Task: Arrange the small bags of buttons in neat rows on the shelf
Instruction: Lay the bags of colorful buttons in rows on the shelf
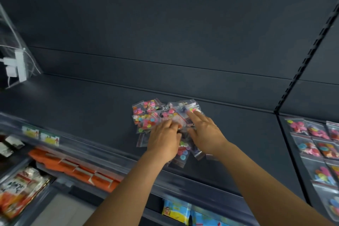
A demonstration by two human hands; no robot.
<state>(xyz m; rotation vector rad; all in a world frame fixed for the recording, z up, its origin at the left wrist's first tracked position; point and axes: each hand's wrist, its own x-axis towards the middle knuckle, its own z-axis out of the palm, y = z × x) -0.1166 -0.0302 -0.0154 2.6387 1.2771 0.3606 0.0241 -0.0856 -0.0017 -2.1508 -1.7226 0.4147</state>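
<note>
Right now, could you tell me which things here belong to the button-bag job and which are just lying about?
Job:
- heap of button bags
- dark shelf
- left hand and right hand on the heap
- bags already in rows

Lying about:
- white plug strip
- orange packs
- blue packets

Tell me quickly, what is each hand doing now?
Left hand: fingers curled into the pile of bags; whether it holds one cannot be told.
Right hand: open, straight fingers on the pile.
</note>
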